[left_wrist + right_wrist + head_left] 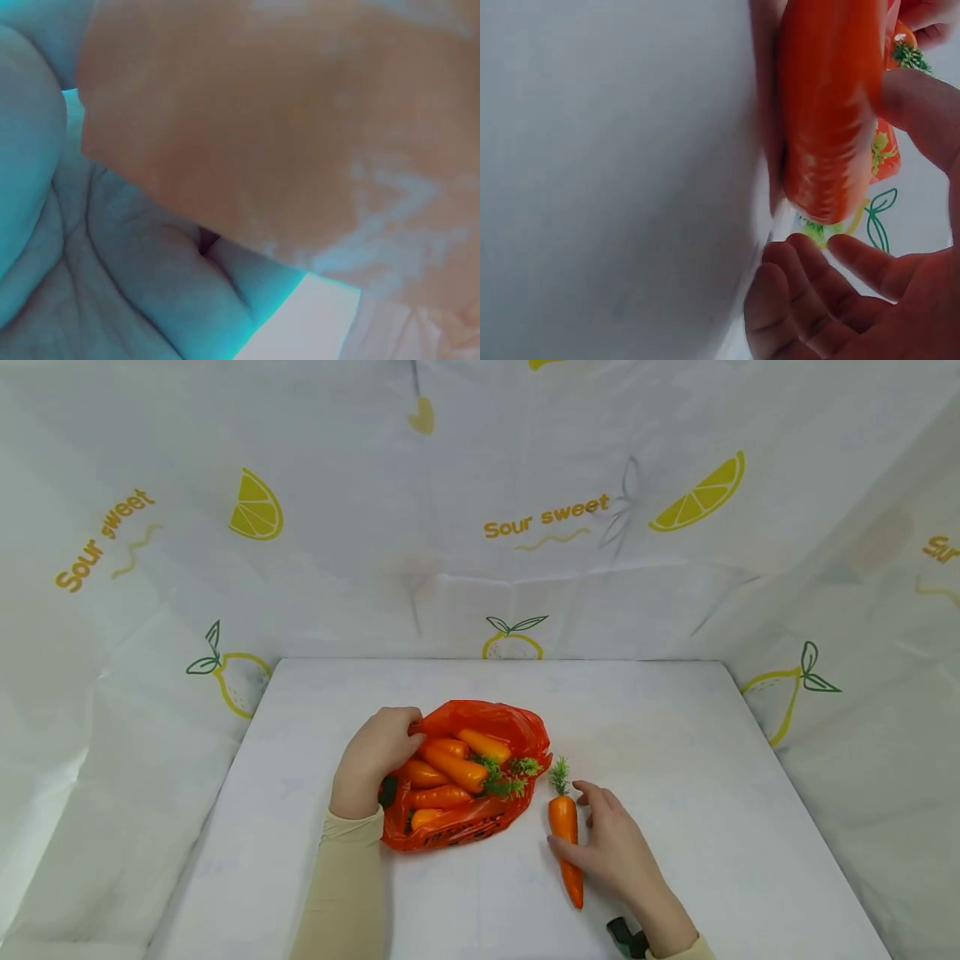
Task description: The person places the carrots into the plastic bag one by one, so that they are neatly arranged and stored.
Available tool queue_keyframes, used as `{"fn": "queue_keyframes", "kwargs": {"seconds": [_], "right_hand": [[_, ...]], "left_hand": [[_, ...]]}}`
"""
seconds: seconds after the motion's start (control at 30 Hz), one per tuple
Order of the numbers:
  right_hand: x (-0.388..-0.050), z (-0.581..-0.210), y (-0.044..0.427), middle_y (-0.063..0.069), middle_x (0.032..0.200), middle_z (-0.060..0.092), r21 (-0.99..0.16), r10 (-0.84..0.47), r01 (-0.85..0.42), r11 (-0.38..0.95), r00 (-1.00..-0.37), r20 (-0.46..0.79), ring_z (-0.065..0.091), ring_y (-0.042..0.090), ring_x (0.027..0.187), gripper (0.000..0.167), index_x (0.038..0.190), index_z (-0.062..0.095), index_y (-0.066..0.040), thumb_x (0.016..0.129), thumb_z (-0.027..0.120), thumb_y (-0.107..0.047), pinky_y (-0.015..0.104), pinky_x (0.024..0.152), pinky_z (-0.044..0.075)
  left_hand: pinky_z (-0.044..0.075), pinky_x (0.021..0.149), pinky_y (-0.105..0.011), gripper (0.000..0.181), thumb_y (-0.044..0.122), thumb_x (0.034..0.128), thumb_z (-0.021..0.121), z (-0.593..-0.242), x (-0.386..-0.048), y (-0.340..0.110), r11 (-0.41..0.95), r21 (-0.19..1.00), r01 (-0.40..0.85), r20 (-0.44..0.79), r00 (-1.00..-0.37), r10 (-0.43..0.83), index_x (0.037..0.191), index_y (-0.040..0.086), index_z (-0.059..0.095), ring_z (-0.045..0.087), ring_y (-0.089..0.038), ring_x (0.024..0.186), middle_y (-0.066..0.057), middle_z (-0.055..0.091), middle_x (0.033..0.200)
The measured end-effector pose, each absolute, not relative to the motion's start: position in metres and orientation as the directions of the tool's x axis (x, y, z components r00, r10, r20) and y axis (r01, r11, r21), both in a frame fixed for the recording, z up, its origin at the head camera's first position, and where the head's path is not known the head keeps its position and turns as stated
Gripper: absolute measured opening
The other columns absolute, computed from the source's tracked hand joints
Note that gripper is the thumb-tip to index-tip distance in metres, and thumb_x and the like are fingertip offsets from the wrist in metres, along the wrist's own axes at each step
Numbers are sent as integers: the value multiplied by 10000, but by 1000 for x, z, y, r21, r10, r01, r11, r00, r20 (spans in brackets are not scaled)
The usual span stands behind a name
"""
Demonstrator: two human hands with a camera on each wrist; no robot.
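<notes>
A red plastic bag [536, 727] lies on the white table with several orange carrots [457, 768] in its mouth, their green tops towards the right. My left hand [381, 745] pinches the bag's left edge; in the left wrist view the bag's film [285, 135] covers much of the palm [127, 255]. To the right of the bag, a single carrot [564, 820] lies on the table, green top pointing away from me. Around it my right hand [611, 839] is spread, the thumb at the carrot's near side. In the right wrist view the fingers [810, 292] stand apart from this carrot [829, 112].
The white table [712, 760] is bordered at the back and sides by a pale sheet [337, 527] printed with lemons. A dark wrist strap [626, 937] sits at the right wrist, near the table's front.
</notes>
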State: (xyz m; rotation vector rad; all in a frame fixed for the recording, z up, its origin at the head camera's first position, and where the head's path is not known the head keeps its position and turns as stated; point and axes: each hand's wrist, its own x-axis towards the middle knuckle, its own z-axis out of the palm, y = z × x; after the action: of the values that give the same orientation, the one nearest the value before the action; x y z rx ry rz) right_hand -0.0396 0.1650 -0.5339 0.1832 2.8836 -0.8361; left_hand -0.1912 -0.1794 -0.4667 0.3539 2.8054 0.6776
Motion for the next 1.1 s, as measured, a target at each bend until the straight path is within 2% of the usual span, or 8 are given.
{"fn": "queue_keyframes", "kwargs": {"seconds": [0.17,0.33,0.6,1.1], "right_hand": [[-39,-539,163,108,1334,662,-523,85,164,836,-981,-172,595,194,957,963,1568,544,-77,806,974,-479,329,795,585],[-39,-539,162,104,1284,667,-518,90,174,838,-979,-183,591,192,926,881,1515,587,-76,816,959,-461,320,771,571],[-38,-538,161,64,1108,679,-544,95,195,816,-974,-205,577,184,848,750,1448,623,-89,828,946,-361,286,696,547],[-40,-528,171,66,1064,681,-561,107,215,800,-970,-219,579,192,833,687,1401,637,-53,852,936,-338,285,658,542]], "left_hand": [[576,863,-412,93,189,1075,713,-468,-192,-180,863,471,180,-167,-943,288,1110,123,768,625,-247,874,-42,745,1004],[580,867,-415,93,189,1074,716,-468,-192,-180,861,476,181,-167,-942,290,1109,120,768,628,-248,874,-43,748,1004],[577,869,-417,90,188,1072,716,-467,-192,-180,859,481,174,-172,-942,288,1099,118,766,627,-249,874,-44,747,999],[582,871,-420,97,193,1073,718,-466,-192,-180,860,475,183,-171,-940,295,1106,114,764,628,-247,874,-48,750,1009]]}}
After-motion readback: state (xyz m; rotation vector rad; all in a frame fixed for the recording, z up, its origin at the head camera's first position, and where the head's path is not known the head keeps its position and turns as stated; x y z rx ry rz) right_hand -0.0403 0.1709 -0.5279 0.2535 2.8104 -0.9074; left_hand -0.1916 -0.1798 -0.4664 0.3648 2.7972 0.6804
